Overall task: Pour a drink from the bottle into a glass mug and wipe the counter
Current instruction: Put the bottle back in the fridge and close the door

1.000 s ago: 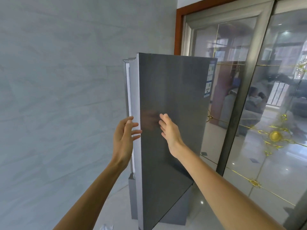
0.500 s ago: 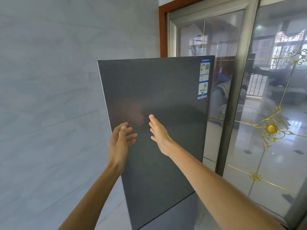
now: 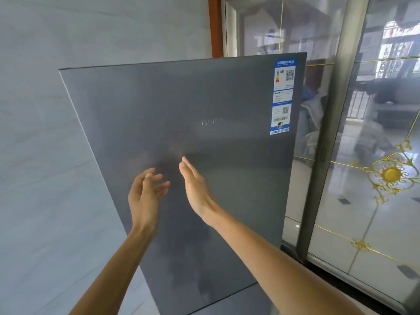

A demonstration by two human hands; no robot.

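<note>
Dark grey fridge door (image 3: 204, 123), upright, blue label (image 3: 283, 96) at its upper right.

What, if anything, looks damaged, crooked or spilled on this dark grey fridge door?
Nothing stands out. The dark grey metal fridge door shows no dents or spills; its blue-and-white label sits straight, upper right. The left hand and right hand are open, empty.

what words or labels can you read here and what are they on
"Haier": faint brand lettering in the middle of the dark grey metal fridge door.
Blue and white sticker at the door's upper right corner: its header characters, fine print, QR codes and barcodes are too small to read.
No other text is visible.
</note>
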